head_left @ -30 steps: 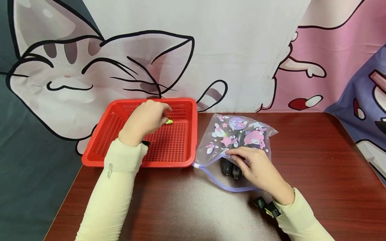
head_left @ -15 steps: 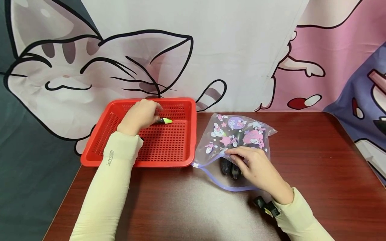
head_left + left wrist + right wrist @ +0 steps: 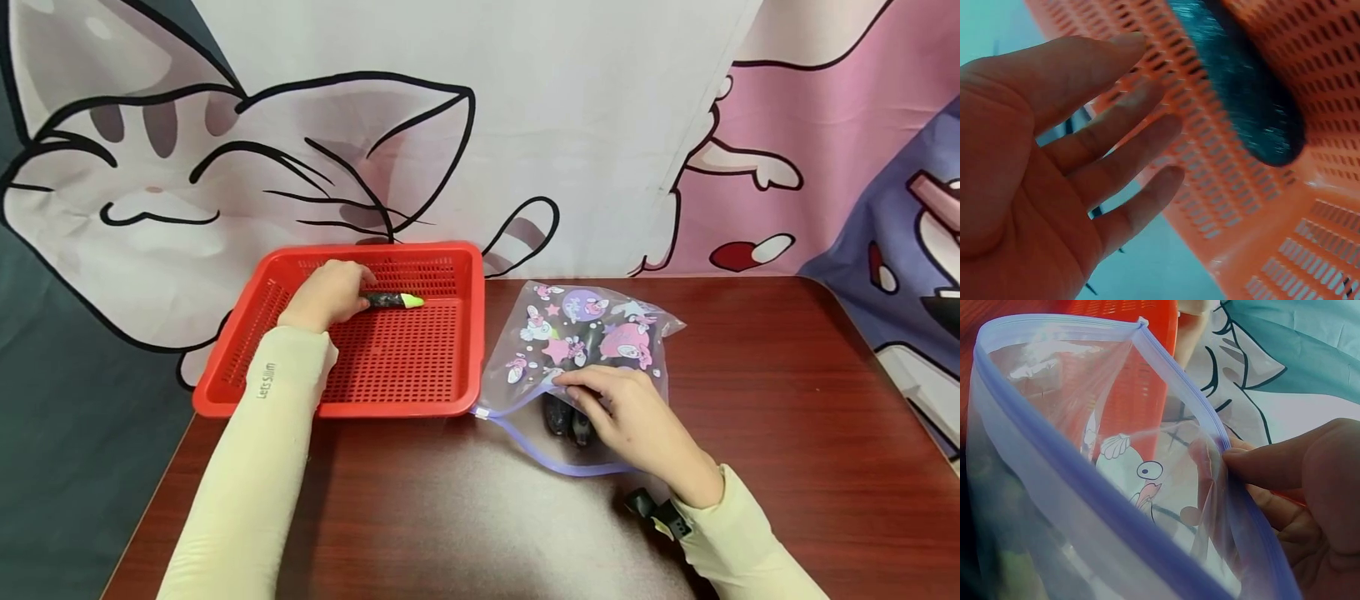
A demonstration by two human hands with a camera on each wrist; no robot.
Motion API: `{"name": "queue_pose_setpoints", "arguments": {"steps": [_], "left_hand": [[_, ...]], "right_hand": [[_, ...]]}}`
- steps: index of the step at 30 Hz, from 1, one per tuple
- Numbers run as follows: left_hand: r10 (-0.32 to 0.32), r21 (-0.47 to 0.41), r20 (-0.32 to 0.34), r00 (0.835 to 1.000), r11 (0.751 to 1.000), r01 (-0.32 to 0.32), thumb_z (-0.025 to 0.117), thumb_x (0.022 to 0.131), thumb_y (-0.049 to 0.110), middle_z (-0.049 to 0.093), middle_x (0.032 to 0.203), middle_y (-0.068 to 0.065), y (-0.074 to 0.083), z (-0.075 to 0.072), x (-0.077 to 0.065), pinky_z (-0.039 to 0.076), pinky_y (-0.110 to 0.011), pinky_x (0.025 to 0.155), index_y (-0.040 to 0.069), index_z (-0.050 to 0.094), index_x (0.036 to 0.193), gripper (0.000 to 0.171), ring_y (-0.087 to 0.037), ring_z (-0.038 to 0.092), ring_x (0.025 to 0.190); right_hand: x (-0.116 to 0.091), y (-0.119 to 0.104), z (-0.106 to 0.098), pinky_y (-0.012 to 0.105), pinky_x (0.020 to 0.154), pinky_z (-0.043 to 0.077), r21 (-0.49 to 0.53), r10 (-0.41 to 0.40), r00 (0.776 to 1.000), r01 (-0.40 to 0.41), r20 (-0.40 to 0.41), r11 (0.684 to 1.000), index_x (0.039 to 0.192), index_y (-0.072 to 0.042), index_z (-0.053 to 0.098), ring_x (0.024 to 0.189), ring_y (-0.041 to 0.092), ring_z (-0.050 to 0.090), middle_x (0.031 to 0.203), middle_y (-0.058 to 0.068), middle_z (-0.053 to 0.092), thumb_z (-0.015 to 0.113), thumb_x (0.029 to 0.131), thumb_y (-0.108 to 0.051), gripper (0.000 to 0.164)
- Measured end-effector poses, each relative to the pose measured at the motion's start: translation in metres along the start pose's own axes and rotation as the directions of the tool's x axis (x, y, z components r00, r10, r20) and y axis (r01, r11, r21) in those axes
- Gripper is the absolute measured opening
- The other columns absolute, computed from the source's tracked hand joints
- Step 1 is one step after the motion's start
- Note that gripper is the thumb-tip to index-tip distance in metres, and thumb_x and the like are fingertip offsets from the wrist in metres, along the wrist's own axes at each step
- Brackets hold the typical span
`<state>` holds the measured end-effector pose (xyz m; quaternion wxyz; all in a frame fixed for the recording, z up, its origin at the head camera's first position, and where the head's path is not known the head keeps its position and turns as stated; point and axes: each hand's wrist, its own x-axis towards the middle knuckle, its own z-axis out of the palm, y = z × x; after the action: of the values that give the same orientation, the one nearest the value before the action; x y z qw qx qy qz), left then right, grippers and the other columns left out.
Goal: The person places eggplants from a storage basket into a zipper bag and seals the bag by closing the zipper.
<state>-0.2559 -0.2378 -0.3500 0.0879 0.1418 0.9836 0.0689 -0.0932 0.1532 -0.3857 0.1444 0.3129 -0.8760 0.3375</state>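
Note:
A long dark eggplant (image 3: 386, 301) with a bright green tip lies along the back of the red basket (image 3: 412, 408). My left hand (image 3: 327, 292) is inside the basket at the eggplant's dark end. The left wrist view shows its fingers (image 3: 1129, 147) extended and apart from the eggplant (image 3: 1241, 87). My right hand (image 3: 637, 421) pinches the upper zip edge of a clear printed zip bag (image 3: 510, 367) between thumb and fingertips, holding the mouth parted. Dark eggplants (image 3: 557, 415) inside the bag show at its mouth. In the right wrist view, the thumb (image 3: 1266, 464) presses the purple zip strip (image 3: 1210, 422).
The bag lies on the brown wooden table (image 3: 420, 517), right beside the basket. Its white slider (image 3: 481, 412) sits at the left corner of the mouth, close to the basket rim. A cartoon-printed cloth (image 3: 600, 125) hangs behind the table.
My left hand has moved left within the basket, away from the green tip, uncovering more of the eggplant. My right hand keeps its pinch on the bag edge.

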Motion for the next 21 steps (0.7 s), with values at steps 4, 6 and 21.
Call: {"name": "queue_pose_setpoints", "arguments": {"steps": [4, 6, 21], "left_hand": [[-0.025, -0.008, 0.022, 0.999, 1.000, 0.025, 0.070, 0.088, 0.001, 0.063, 0.127, -0.024, -0.008, 0.005, -0.001, 0.043, -0.055, 0.101, -0.003, 0.064, 0.127, 0.040, -0.042, 0.057, 0.120], [-0.038, -0.020, 0.034, 0.999, 0.999, 0.039, 0.071, 0.087, 0.001, 0.062, 0.128, -0.025, -0.013, 0.008, 0.000, 0.043, -0.055, 0.101, -0.004, 0.063, 0.129, 0.043, -0.042, 0.055, 0.121], [-0.101, -0.016, 0.134, 0.986, 0.994, 0.105, 0.073, 0.084, 0.003, 0.054, 0.135, -0.031, -0.040, 0.020, 0.010, 0.037, -0.057, 0.107, -0.007, 0.056, 0.135, 0.055, -0.048, 0.047, 0.128]], "right_hand": [[0.000, 0.000, 0.000, 0.035, 0.074, 0.056, -0.001, 0.001, 1.000, -0.001, 0.002, 1.000, 0.106, -0.009, 0.076, 0.088, 0.009, 0.068, 0.099, -0.001, 0.075, 0.072, 0.087, 0.002, 0.023], [0.000, 0.000, 0.000, 0.035, 0.074, 0.056, -0.003, 0.003, 1.000, -0.003, 0.002, 1.000, 0.107, -0.009, 0.076, 0.088, 0.009, 0.068, 0.099, -0.001, 0.075, 0.072, 0.087, 0.002, 0.023], [0.000, 0.000, -0.001, 0.035, 0.075, 0.056, -0.004, 0.001, 1.000, -0.001, -0.004, 1.000, 0.106, -0.009, 0.076, 0.089, 0.010, 0.069, 0.099, -0.001, 0.075, 0.072, 0.087, 0.003, 0.023]]}}
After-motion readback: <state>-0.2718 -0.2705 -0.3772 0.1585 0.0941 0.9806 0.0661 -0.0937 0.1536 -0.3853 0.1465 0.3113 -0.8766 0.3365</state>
